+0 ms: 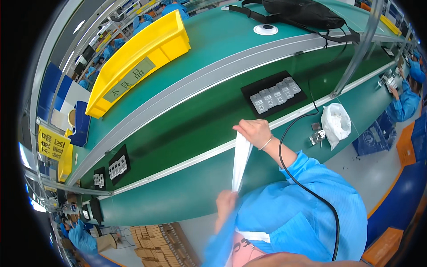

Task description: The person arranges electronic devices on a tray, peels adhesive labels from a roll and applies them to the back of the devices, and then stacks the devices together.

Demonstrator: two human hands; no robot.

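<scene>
A long, narrow white strip (241, 162) is stretched between my two hands above the near edge of the green workbench. Its material is hard to make out. My right hand (254, 132), with a bracelet at the wrist, pinches its far end beside the belt's white rail. Lower down and closer to my body, my left hand (226, 202) is closed round the near end, slightly blurred. To the right of my right hand, a white plastic bag (336, 124) stands on the bench next to a small clear and metallic part (317, 137).
On the green belt (195, 138) lies a black tray (293, 99) of small clear cases; more trays (118, 163) sit far left. A yellow bin (142, 62) and a black bag (302, 13) rest on the upper shelf. A black cable (307, 191) hangs across my right arm. Co-workers (405, 98) sit at both ends.
</scene>
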